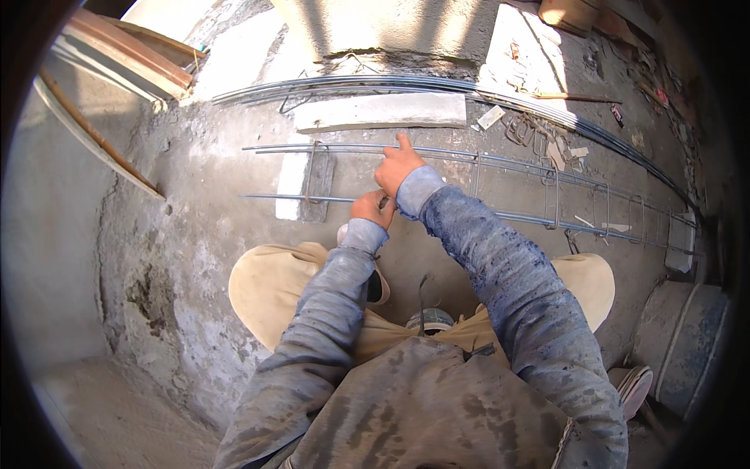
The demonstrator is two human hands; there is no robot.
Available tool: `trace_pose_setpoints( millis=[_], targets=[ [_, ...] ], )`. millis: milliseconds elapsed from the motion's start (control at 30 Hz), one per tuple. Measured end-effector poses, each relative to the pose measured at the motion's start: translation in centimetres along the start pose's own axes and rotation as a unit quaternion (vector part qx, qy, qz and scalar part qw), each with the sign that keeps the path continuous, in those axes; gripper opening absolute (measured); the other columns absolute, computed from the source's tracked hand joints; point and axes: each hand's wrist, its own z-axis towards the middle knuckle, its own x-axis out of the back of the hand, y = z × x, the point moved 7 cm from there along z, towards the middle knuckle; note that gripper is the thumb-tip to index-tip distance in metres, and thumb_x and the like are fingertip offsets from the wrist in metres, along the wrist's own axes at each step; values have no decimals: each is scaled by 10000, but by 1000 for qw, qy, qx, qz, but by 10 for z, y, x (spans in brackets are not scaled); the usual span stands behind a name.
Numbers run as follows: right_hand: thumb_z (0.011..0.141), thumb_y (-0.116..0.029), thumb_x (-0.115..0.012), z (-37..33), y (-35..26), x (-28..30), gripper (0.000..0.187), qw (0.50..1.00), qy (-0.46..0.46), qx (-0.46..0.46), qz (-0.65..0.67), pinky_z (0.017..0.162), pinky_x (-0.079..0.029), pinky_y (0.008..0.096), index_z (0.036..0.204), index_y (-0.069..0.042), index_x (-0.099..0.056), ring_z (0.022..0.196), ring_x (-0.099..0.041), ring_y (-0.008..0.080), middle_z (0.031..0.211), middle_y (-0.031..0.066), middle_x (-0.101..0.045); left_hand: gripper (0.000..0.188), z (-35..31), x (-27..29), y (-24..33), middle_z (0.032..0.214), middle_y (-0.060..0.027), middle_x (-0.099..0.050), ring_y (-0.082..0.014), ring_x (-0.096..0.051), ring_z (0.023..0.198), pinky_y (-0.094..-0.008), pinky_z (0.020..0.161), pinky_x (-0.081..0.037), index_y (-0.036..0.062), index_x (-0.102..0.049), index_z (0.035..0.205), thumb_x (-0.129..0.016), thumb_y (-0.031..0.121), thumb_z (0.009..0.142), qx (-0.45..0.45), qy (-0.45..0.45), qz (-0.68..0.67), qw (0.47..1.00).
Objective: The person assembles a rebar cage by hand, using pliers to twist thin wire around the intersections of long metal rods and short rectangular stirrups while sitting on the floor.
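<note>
Several stirrups (556,195) ring the rebar cage (523,218) already; stretch beside left hand (368,208) and right hand (397,168) shows none. Fingers mostly curled; can't tell what's gripped.

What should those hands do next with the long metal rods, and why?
Maybe the left hand should press lightly on the near rod to steady it. That hand is right at the rod, the right hand is up by the far rods, and the rods cross a pale block near their left ends, so they could wobble.
</note>
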Motion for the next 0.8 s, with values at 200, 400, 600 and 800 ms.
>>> trace_pose_setpoints(
  millis=[200, 400, 600, 800],
  targets=[
    [702, -177, -693, -65, 2, -17, 229, 810, 417, -331, 246, 874, -391, 438, 889, -60, -631, 917, -570, 230, 835, 82, -623, 188, -1, -1, -47, 721, -108, -672, -216, -646, 633, -308, 616, -499, 49, -666, 829, -652, 229, 775, 120, -16, -59, 991],
    [868, -318, -566, -45, -45, -182, 290, 489, 127, -417, 756, 625, -473, 367, 901, -34, -611, 692, -583, 215, 733, 94, -594, 133, 0, -3, -35, 694, -85, -669, -178, -644, 622, -294, 601, -500, 61, -659, 800, -646, 193, 786, 163, 7, -134, 977],
    [912, -373, -500, -33, -56, -189, 367, 314, 92, -405, 854, 577, -477, 292, 959, -28, -617, 681, -567, 135, 756, 39, -604, 140, -6, -11, -46, 743, -130, -668, -241, -659, 686, -332, 641, -516, 56, -645, 792, -661, 194, 769, 242, -26, -219, 945],
    [911, -293, -534, -40, -58, -166, 289, 216, 69, -370, 901, 578, -478, 264, 982, -24, -611, 678, -564, 131, 805, 35, -620, 151, -3, 2, -34, 741, -107, -672, -213, -653, 675, -321, 628, -508, 62, -648, 803, -670, 208, 775, 187, -4, -148, 971]
  ],
)
